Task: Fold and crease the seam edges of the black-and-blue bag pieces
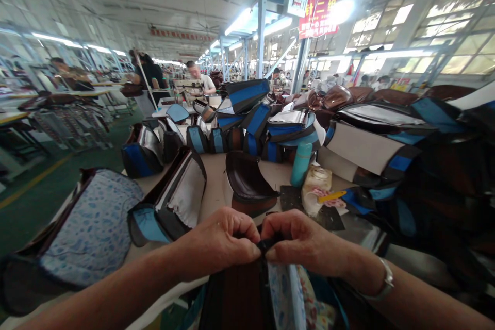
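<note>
Both hands meet at the top edge of a dark brown and black bag piece (237, 296) close in front of me. My left hand (228, 237) pinches the black edge from the left, thumb against bent fingers. From the right, my right hand (299, 242) pinches the same edge, its thumb nearly touching the left one. Pale blue patterned lining (286, 289) hangs below the right hand. Just past the hands, a curved dark brown bag piece (249, 180) lies on the table.
Left on the table (214, 170) are a blue-grey bag (181, 191) and a bag with patterned lining (93, 221). A turquoise bottle (300, 165), a glue-smeared jar (317, 183) and a yellow-handled tool (331, 196) stand right. Bags pile up behind; people work farther off.
</note>
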Available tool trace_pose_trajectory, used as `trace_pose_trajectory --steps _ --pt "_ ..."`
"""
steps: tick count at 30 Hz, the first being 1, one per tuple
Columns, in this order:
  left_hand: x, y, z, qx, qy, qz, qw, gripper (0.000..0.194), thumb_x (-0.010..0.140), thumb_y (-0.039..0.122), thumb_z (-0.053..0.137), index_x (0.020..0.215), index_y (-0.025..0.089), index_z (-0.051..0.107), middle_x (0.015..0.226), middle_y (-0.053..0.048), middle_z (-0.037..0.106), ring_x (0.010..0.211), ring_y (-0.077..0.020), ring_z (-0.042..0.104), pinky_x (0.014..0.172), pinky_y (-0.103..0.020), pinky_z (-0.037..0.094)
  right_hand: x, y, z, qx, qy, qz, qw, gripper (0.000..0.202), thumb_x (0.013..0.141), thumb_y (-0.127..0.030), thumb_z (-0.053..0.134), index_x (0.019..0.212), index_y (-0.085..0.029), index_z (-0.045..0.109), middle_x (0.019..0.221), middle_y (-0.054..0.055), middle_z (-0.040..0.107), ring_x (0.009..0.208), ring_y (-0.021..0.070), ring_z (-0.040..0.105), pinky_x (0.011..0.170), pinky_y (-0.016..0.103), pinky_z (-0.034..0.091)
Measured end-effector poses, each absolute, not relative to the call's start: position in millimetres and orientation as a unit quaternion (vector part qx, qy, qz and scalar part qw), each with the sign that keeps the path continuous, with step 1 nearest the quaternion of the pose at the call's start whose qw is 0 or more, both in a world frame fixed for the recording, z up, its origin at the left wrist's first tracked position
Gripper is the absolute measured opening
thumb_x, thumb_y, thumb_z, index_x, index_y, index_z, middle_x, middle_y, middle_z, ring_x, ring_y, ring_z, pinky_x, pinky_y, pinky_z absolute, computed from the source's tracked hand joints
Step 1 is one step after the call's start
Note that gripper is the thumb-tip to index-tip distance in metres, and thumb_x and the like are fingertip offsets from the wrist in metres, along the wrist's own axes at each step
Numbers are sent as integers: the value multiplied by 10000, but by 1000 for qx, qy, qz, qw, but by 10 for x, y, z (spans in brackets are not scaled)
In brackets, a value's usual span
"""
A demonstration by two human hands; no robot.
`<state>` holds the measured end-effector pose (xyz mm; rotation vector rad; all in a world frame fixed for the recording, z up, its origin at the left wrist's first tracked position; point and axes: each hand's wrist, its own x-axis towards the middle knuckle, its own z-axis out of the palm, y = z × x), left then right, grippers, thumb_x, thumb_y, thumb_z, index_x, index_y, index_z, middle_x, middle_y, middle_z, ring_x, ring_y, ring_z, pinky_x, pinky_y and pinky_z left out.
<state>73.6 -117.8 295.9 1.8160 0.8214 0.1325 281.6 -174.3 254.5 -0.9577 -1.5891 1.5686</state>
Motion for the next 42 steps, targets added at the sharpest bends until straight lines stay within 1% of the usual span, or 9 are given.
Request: trace_pose_trajectory --steps 5,11,20,26,28,31,36,40,42 --pt "762 -1200 2984 787 360 52 499 287 752 417 701 722 144 616 599 47 434 564 -97 326 498 -269 212 2783 -1749 2531 -377 -620 589 357 206 718 -293 691 850 -140 647 731 -34 541 662 96 410 594 259 301" --pt "778 -1211 3014 806 356 31 471 124 754 245 548 699 151 607 593 48 423 543 -86 329 476 -244 213 2809 -1731 2501 -384 -629 583 341 193 750 -300 707 853 -151 637 721 -47 524 655 87 396 604 257 308" --pt "797 -1244 3068 843 339 20 418 124 791 222 487 730 162 576 637 48 434 592 -95 390 517 -237 269 2828 -1759 2518 -411 -629 553 361 255 772 -370 722 882 -163 618 745 -39 533 693 104 435 624 260 338" --pt "827 -1304 3029 898 320 44 298 149 775 166 469 626 172 468 643 31 466 637 -114 451 569 -267 283 2766 -1760 2505 -449 -667 468 368 76 754 -194 647 809 -181 596 686 -49 538 623 95 436 572 254 325" --pt "818 -1301 3024 900 324 51 287 134 768 151 475 637 172 492 658 28 489 654 -119 471 583 -270 288 2746 -1770 2467 -457 -689 406 389 68 731 -135 621 767 -184 591 668 -49 542 614 92 447 568 250 322" --pt "785 -1239 3051 869 330 29 366 135 825 202 515 720 165 590 678 30 494 662 -121 460 585 -265 296 2751 -1802 2405 -403 -762 268 429 100 741 -85 584 767 -181 586 712 -28 550 647 96 477 598 250 348" --pt "737 -1096 3087 826 291 -21 483 498 997 535 418 661 171 469 639 39 331 594 -112 273 543 -293 222 2807 -1869 2378 -324 -875 32 357 120 877 -102 483 906 -161 583 842 52 624 738 151 503 668 317 391" --pt "730 -1098 3053 834 288 -68 465 442 966 519 506 694 171 475 641 50 277 597 -109 245 526 -288 203 2827 -1957 2358 -313 -902 -105 277 171 930 -104 433 888 -165 587 799 47 605 694 166 439 667 366 356" --pt "728 -1127 3039 852 269 -59 445 391 966 472 510 736 158 543 665 43 332 631 -112 309 560 -272 254 2847 -2003 2332 -302 -903 -90 291 193 958 -123 414 955 -157 605 829 60 621 726 173 472 693 372 381"
